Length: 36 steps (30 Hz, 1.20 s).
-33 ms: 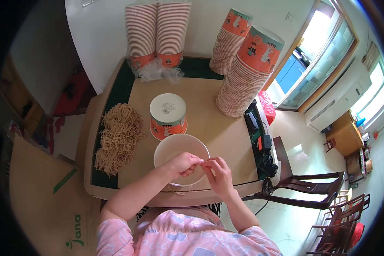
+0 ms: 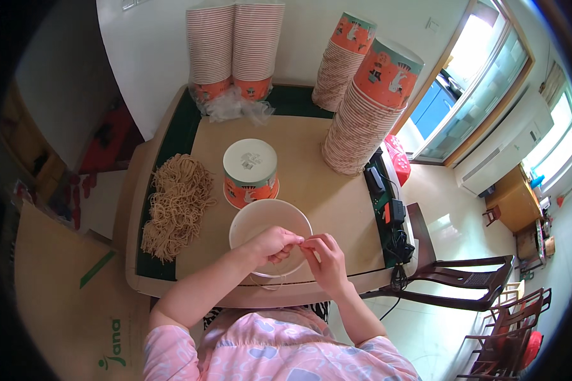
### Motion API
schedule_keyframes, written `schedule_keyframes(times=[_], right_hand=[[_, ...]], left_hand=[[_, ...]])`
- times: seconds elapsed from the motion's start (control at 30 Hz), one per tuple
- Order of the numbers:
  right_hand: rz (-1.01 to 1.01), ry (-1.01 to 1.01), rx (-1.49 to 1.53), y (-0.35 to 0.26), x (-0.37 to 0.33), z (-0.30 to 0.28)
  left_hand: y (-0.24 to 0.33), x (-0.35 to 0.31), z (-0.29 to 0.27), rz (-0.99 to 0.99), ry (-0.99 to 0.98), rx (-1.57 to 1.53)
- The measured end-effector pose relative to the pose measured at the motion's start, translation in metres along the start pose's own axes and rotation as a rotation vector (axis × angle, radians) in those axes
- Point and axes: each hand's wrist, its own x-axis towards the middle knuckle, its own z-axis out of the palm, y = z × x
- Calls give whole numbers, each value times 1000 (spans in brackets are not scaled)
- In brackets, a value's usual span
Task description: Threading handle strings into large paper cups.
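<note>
The open cup (image 2: 251, 222) sits at the front of the table (image 2: 302, 146), with the upturned cup (image 2: 250, 168) directly behind it and the cord pile (image 2: 177, 206) to the left. Bagged stacks (image 2: 257, 47) stand rear left; two other stacks (image 2: 365, 111), rear right.

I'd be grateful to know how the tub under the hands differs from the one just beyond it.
The near tub is mouth up; the far tub is mouth down. The near tub shows its plain white inside; the far tub shows its white base and orange-and-green side. Both are round.
</note>
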Motion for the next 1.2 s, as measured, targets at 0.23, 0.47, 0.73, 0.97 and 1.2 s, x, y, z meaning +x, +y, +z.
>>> schedule_keyframes(times=[0.23, 0.47, 0.73, 0.97, 1.2], right_hand=[[-80, -16, -31, 0, -1, 0], [-96, -107, -14, 1, -3, -3], [-180, -159, 0, 0, -4, -4], [-208, -175, 25, -1, -3, -4], [-182, -132, -31, -3, -7, -6]], left_hand=[[-5, 7, -4, -114, -44, -54], [-10, 11, -5, -162, -81, 10], [-17, 11, -5, -229, -102, 48], [-14, 6, -5, -200, -103, 91], [-19, 8, -6, -223, -162, -60]])
